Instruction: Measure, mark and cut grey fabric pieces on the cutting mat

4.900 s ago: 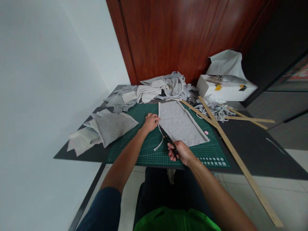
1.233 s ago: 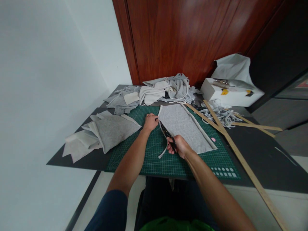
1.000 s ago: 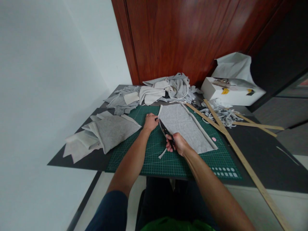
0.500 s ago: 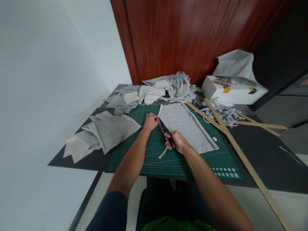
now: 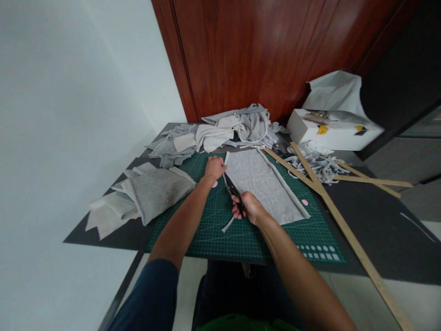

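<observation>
Seemingly cut partway up the left border (image 5: 226, 158) of the gray cloth (image 5: 262, 184), lying spread on the green cutting mat (image 5: 213, 243).

Judging by the narrow strip (image 5: 227, 225) loose at near left, cut from the near end up to the scissors (image 5: 231, 186); apparently left uncut toward the far-left corner, likewise along the thick right border (image 5: 285, 185). Clamped round the scissor handles with the fingers of the right hand (image 5: 247, 206); touching the cloth farther up with the left hand (image 5: 215, 168), fingers bunched together, cannot tell whether pinching or only pressing.

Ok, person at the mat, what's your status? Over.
Right hand gripping scissors; left hand at cloth's left edge. Cloth spread on mat, narrow strip by right hand. Rulers off right, away from scissors.
</observation>
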A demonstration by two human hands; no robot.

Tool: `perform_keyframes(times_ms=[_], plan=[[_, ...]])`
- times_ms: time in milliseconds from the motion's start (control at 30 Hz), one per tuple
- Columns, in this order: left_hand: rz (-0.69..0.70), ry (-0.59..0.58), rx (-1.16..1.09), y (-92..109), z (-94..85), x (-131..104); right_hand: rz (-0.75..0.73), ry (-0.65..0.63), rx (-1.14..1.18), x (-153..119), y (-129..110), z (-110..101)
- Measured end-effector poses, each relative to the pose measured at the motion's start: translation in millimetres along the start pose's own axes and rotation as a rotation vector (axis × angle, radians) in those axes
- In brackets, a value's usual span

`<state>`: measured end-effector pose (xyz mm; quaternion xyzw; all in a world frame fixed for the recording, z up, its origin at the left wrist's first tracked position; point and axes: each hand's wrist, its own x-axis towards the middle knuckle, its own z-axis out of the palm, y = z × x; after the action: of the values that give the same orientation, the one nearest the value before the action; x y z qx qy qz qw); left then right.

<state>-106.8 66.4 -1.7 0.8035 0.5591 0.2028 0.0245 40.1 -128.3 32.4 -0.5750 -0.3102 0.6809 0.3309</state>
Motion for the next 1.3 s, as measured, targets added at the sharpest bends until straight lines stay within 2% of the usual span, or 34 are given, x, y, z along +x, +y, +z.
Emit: perform_keyframes(times_ms=[167, 300, 633, 967, 1300], plan=[[0.111, -0.011, -0.132, -18.8, 9.9, 0.3, -0.013, -0.009, 0.009, 1.4, 2.2, -2.5], [0.094, 0.010, -0.150, -26.7, 12.2, -4.2, -0.001, -0.022, 0.023, 1.3, 4.6, -4.9], [0.055, 0.046, -0.136, -22.9, 8.7, -7.6, 0.017, -0.024, 0.035, 10.2, -3.2, -4.4], [0.043, 0.036, -0.152, -25.7, 8.6, -6.8, 0.000, 0.014, -0.054, 16.2, -10.2, -1.9], [0.032, 0.042, -0.161, -25.0, 10.3, -6.0, 0.008, 0.025, -0.019, 22.1, -16.8, 4.4]])
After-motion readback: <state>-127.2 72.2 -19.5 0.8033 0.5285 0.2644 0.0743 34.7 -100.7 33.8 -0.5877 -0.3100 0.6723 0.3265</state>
